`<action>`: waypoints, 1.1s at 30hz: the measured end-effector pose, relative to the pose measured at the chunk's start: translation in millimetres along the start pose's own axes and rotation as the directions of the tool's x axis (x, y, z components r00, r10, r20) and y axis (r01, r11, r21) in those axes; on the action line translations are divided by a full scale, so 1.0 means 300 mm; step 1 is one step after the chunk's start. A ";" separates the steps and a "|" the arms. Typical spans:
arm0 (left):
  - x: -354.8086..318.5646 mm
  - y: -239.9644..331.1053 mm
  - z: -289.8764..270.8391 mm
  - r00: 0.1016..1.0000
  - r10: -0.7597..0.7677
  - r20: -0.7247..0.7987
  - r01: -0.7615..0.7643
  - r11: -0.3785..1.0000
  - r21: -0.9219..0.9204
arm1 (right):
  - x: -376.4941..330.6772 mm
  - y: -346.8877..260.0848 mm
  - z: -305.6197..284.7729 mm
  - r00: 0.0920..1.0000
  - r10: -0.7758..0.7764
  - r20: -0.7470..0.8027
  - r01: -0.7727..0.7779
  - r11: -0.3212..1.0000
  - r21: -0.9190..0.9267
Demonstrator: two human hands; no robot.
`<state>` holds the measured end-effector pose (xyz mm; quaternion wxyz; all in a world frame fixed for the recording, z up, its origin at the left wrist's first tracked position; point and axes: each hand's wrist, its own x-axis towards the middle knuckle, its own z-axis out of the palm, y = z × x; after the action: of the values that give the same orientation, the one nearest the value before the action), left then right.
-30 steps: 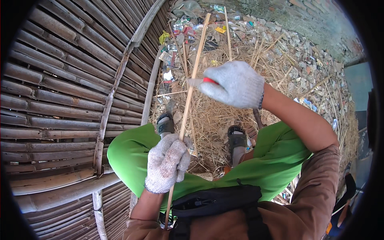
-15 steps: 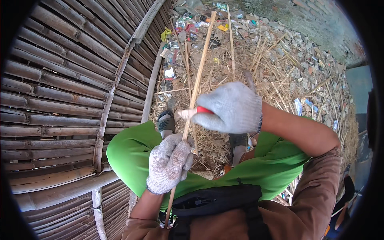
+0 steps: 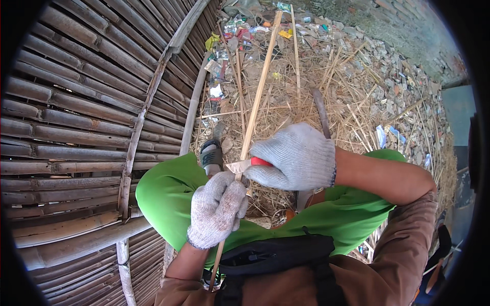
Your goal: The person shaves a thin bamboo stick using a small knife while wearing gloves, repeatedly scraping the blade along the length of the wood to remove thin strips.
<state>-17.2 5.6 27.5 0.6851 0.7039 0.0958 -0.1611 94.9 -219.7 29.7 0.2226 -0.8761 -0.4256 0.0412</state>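
My left hand (image 3: 217,209), in a grey knit work glove, is closed round a long pale bamboo strip (image 3: 262,79). The strip runs from beside my lap up toward the far litter. My right hand (image 3: 293,157), gloved alike, grips the red handle of a knife (image 3: 239,166). The short blade lies across the strip, just above my left fingers. Beyond my right hand, a long dark flat blade-like piece (image 3: 320,112) rests on the straw; its near end is hidden behind the glove.
A bamboo slat wall (image 3: 87,117) rises on my left. Straw (image 3: 337,81), rubble and scattered litter cover the ground ahead. Another thin bamboo strip (image 3: 296,51) lies at the far side. A black waist bag (image 3: 275,255) sits on my lap.
My right hand has drawn the knife down along the strip toward my left hand. The strip's far end has swung slightly right. My left hand keeps its hold.
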 end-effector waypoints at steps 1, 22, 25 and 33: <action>0.001 0.001 -0.008 1.000 -0.016 0.021 0.015 1.000 0.014 | 0.000 0.002 -0.004 0.999 -0.028 -0.026 0.028 1.000 0.007; -0.003 -0.017 -0.015 0.999 0.003 0.041 -0.004 1.000 0.028 | 0.034 0.071 -0.072 0.981 0.192 0.001 -0.191 0.977 -0.097; -0.001 -0.014 -0.013 1.000 -0.018 0.019 0.018 1.000 -0.004 | -0.010 -0.013 0.009 0.997 0.072 0.036 -0.072 0.997 0.008; -0.006 -0.017 -0.011 0.998 0.035 0.055 -0.029 0.994 -0.107 | 0.013 -0.002 -0.009 1.000 0.028 -0.003 -0.028 1.000 0.008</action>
<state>-20.3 9.3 23.4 0.7267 0.6629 0.0731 -0.1648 97.7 -217.4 32.9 0.2261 -0.8812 -0.4128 0.0445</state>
